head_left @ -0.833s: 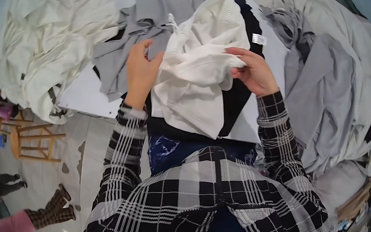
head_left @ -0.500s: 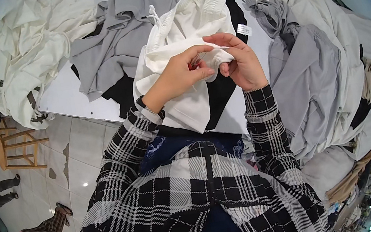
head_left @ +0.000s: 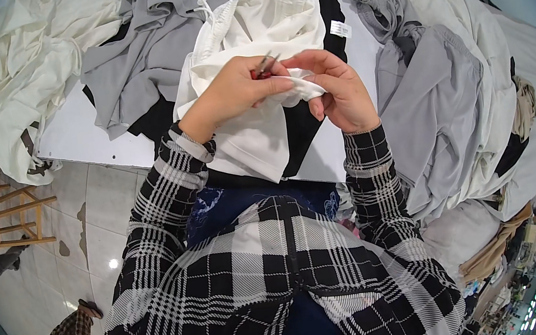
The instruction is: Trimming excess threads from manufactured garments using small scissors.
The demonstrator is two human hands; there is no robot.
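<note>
White knit shorts (head_left: 263,49) with an elastic drawstring waist lay draped over the near edge of a white surface (head_left: 76,131), on top of dark and grey garments (head_left: 145,54), as a person in a black-and-white plaid shirt worked on them. The left hand (head_left: 232,96) had its grip closed on a small red-handled snipping tool (head_left: 263,70), its metal tips pointing up above the fingers. The right hand (head_left: 336,90) pinched a bunched fold of the white fabric, its grip clamped on the cloth just beside the tool. Both hands met above the middle of the shorts. Cream clothing (head_left: 8,75) was heaped at the left and grey garments (head_left: 437,84) at the right. A wooden stool (head_left: 13,218) stood on the tiled floor.
</note>
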